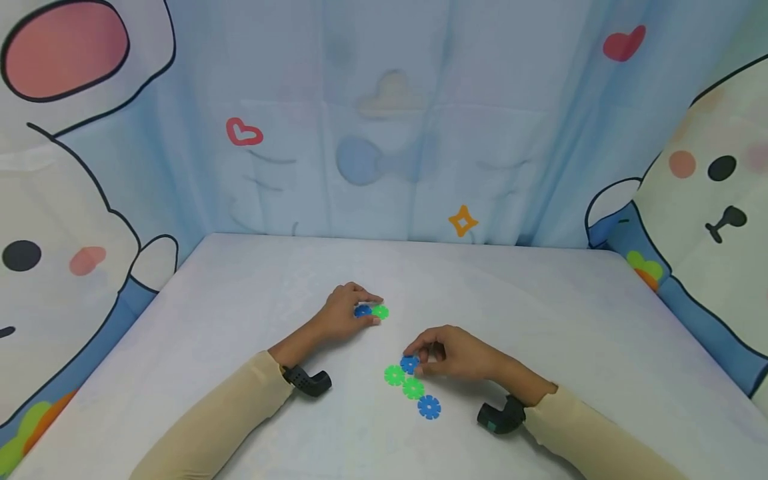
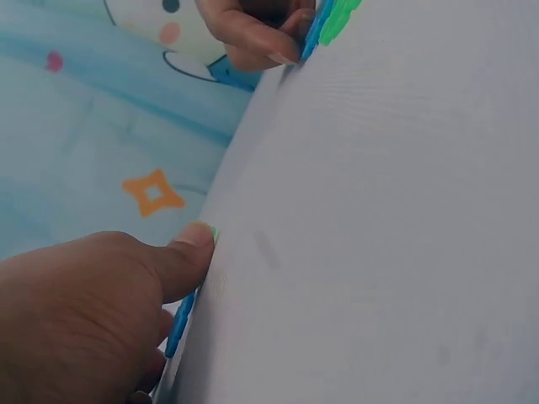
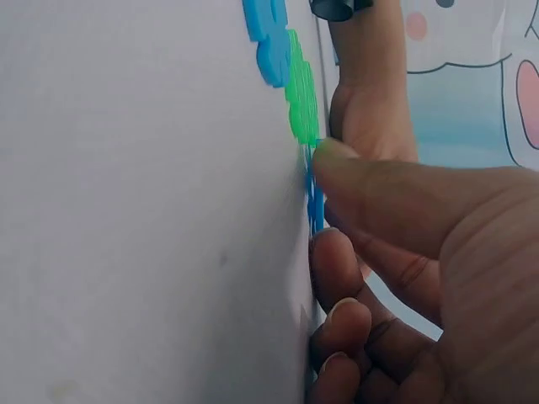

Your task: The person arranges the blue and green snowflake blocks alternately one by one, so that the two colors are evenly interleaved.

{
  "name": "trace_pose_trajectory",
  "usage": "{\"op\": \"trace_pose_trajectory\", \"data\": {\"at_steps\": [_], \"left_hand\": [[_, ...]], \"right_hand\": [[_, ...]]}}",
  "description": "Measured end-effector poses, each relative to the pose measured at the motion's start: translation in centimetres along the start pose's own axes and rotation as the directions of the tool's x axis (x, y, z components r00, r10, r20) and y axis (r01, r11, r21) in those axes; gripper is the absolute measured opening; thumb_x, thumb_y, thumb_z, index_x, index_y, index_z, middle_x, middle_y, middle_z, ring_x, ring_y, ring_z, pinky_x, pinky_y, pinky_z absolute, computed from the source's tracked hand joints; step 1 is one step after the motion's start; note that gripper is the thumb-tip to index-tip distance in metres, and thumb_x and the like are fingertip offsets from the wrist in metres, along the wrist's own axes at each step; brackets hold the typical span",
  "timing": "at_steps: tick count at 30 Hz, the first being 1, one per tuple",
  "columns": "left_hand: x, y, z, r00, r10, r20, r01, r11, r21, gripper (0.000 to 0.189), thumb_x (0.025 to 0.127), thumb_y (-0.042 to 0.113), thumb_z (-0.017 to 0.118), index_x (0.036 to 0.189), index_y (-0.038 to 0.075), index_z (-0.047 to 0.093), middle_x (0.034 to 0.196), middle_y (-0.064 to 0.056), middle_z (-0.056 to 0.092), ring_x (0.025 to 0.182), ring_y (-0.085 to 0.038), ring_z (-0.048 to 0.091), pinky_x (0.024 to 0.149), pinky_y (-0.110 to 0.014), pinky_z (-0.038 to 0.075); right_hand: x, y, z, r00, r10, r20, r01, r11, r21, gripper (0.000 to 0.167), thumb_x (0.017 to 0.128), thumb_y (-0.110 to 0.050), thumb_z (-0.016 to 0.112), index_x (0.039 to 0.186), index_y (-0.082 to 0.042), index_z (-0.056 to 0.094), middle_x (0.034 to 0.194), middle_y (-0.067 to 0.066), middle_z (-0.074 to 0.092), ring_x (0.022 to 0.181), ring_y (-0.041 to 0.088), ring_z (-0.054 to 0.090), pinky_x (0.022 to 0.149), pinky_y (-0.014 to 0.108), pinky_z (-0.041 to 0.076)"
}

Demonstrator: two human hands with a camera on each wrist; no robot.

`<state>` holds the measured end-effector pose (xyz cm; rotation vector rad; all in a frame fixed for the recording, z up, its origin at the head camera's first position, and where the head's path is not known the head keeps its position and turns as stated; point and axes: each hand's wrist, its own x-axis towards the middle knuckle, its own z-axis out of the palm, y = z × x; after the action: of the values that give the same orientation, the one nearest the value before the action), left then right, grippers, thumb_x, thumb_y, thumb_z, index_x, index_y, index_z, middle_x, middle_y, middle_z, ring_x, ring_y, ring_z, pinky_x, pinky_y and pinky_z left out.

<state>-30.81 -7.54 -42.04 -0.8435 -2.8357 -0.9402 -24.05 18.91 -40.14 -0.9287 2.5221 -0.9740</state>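
My left hand [image 1: 347, 312] is around a blue notched plastic disc [image 1: 363, 311] and a green notched disc [image 1: 381, 312] lying side by side, thumb on the near edge and fingers on the far edge. To the right and nearer, my right hand [image 1: 459, 353] pinches another blue notched disc [image 1: 410, 364] between thumb and fingers. That disc adjoins two green notched discs, one at left [image 1: 394, 375] and one nearer [image 1: 413, 388]. A further blue disc [image 1: 429, 407] sits at the near end of this group. In the right wrist view, the thumb partly hides the pinched disc [image 3: 315, 198].
The discs lie on a white-covered table [image 1: 288, 267]. Behind it hangs a light blue curtain [image 1: 384, 167] with cartoon prints. A black wrist camera sits on the left wrist [image 1: 308, 381] and another on the right wrist [image 1: 503, 416].
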Motion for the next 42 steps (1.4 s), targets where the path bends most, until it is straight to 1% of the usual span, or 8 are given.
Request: {"op": "trace_pose_trajectory", "data": {"at_steps": [3,7,14,21,28,31,35,42], "left_hand": [[-0.09,0.14,-0.03,1.0,0.016,-0.005,-0.016,1.0,-0.003,0.037,0.09,0.031,0.072,0.124,0.017,0.069,0.126,-0.015,0.058,0.119,-0.034,0.051,0.1,-0.052,0.039],[-0.16,0.31,-0.11,0.999,0.031,-0.013,-0.031,0.999,-0.009,0.034,0.09,0.03,0.072,0.122,0.017,0.07,0.126,-0.016,0.058,0.12,-0.036,0.05,0.101,-0.055,0.038],[-0.13,0.27,0.08,0.999,0.021,-0.029,-0.021,1.0,-0.007,0.031,0.091,0.03,0.071,0.12,0.018,0.071,0.124,-0.014,0.058,0.117,-0.034,0.051,0.099,-0.053,0.038],[-0.09,0.21,0.28,0.999,0.016,-0.041,-0.017,1.0,-0.012,0.029,0.092,0.03,0.07,0.119,0.018,0.071,0.123,-0.014,0.058,0.117,-0.034,0.05,0.1,-0.055,0.038],[-0.07,0.37,0.19,1.0,0.0,-0.025,-0.001,1.0,-0.023,0.03,0.092,0.029,0.07,0.119,0.018,0.071,0.125,-0.014,0.058,0.12,-0.035,0.049,0.102,-0.055,0.036],[-0.15,0.4,0.1,1.0,0.005,-0.03,-0.006,1.0,-0.018,0.03,0.092,0.029,0.07,0.119,0.018,0.071,0.125,-0.014,0.058,0.119,-0.035,0.05,0.101,-0.055,0.037],[-0.25,0.43,0.01,0.999,0.018,-0.039,-0.019,1.0,-0.015,0.029,0.092,0.028,0.07,0.118,0.017,0.072,0.123,-0.014,0.059,0.117,-0.034,0.051,0.099,-0.055,0.038],[-0.32,0.55,-0.06,0.999,0.007,-0.038,-0.008,1.0,-0.028,0.028,0.091,0.027,0.071,0.118,0.017,0.072,0.122,-0.014,0.059,0.117,-0.034,0.05,0.099,-0.053,0.038]], "right_hand": [[-0.08,-0.1,0.13,1.0,-0.003,-0.01,0.002,1.0,-0.021,0.026,0.086,-0.027,0.077,0.111,-0.021,0.072,0.085,-0.01,0.062,0.069,0.004,0.049,0.064,0.019,0.043],[-0.14,-0.23,0.23,1.0,-0.001,-0.023,0.0,0.999,-0.043,0.027,0.085,-0.026,0.077,0.111,-0.022,0.072,0.084,-0.01,0.061,0.07,0.004,0.05,0.064,0.019,0.044],[-0.08,-0.37,0.52,0.999,-0.001,-0.049,-0.003,0.997,-0.079,0.027,0.084,-0.029,0.079,0.11,-0.022,0.072,0.082,-0.012,0.059,0.068,0.003,0.049,0.063,0.02,0.044],[-0.05,-0.49,0.66,0.997,-0.011,-0.07,0.002,0.993,-0.118,0.026,0.084,-0.03,0.078,0.107,-0.02,0.071,0.079,-0.013,0.057,0.066,0.002,0.046,0.062,0.02,0.042],[-0.16,-0.55,0.61,0.997,-0.001,-0.072,-0.01,0.99,-0.139,0.027,0.084,-0.032,0.078,0.106,-0.019,0.07,0.08,-0.012,0.057,0.069,0.003,0.045,0.063,0.02,0.04],[-0.14,-0.6,0.67,0.997,0.006,-0.074,-0.018,0.988,-0.153,0.027,0.084,-0.033,0.078,0.105,-0.02,0.069,0.08,-0.012,0.056,0.069,0.003,0.045,0.063,0.02,0.04],[-0.12,-0.66,0.75,0.997,0.011,-0.081,-0.025,0.986,-0.166,0.027,0.083,-0.032,0.079,0.103,-0.019,0.068,0.08,-0.012,0.057,0.069,0.003,0.044,0.062,0.02,0.039],[-0.17,-0.76,0.83,0.994,0.004,-0.108,-0.021,0.987,-0.159,0.027,0.079,-0.028,0.081,0.101,-0.019,0.067,0.085,-0.011,0.058,0.069,0.004,0.045,0.061,0.019,0.039]]}}
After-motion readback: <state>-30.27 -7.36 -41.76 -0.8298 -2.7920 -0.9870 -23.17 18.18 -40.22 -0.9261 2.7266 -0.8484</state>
